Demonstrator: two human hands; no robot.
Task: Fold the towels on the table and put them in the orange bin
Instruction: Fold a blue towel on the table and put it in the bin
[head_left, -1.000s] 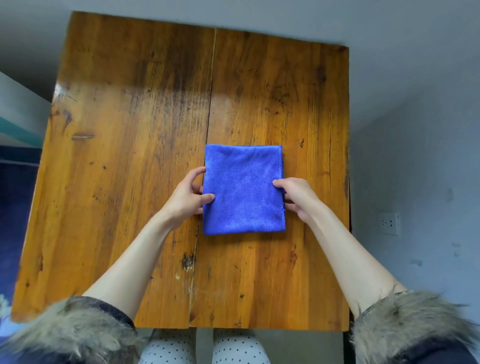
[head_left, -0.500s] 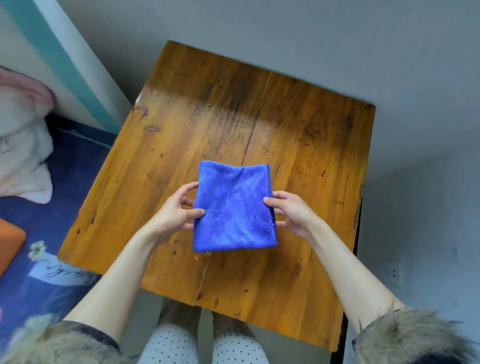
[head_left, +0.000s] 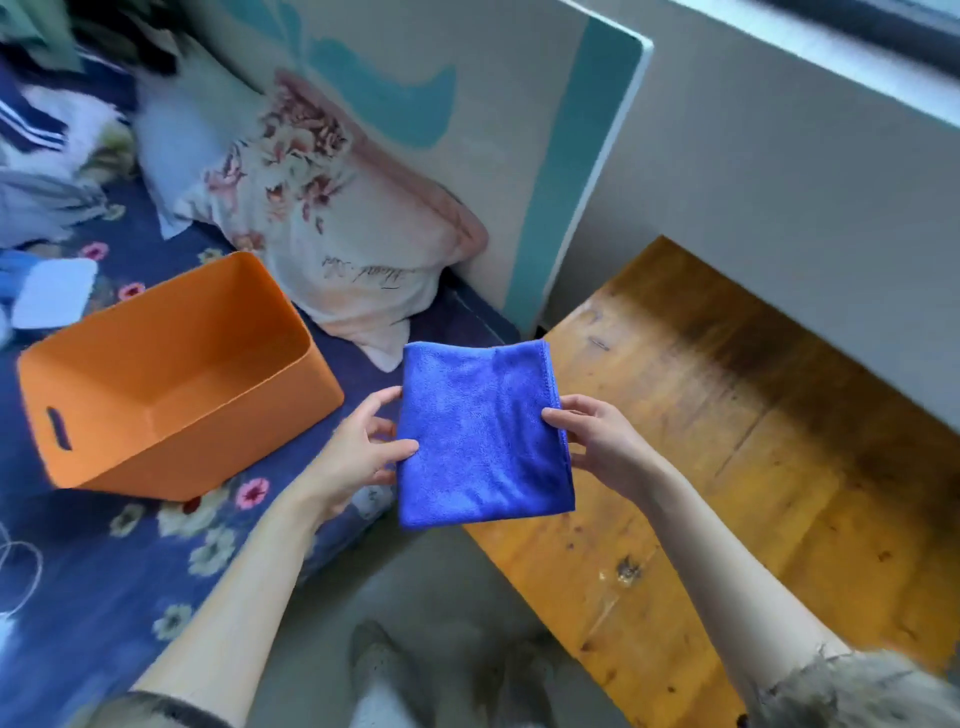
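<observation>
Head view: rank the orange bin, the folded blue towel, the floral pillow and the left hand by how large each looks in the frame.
1. Floral pillow and orange bin: too close to rank; the pillow sits farther off, the bin nearer.
2. Blue towel, held nearer the camera.
3. Left hand, smallest.

Both bare forearms reached forward. The left hand (head_left: 363, 453) pinched the towel's (head_left: 480, 436) left edge, thumb on top. The right hand (head_left: 597, 441) gripped its right edge, fingers curled, with a fur cuff at its sleeve.
</observation>
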